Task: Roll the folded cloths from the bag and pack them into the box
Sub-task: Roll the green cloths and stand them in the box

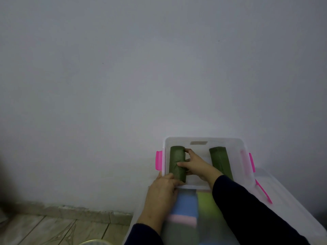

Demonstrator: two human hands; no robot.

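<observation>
A clear plastic box (205, 139) with pink latches stands against the wall. Inside at its left lies a rolled dark green cloth (175, 160). My right hand (194, 165) grips this roll from the right side. My left hand (161, 193) touches the roll's near end at the box's front left corner. A second dark green rolled cloth (221, 161) lies along the right side of the box. Folded cloths in blue (185, 204), pink, light green (206, 206) and dark green lie stacked in front of the box, below my arms.
A pink latch (158, 160) sticks out on the box's left side, another on the right (252, 162). A clear lid or larger container (290, 200) with a pink strip (263, 191) lies under the box to the right. Wooden floor (53, 228) at the lower left.
</observation>
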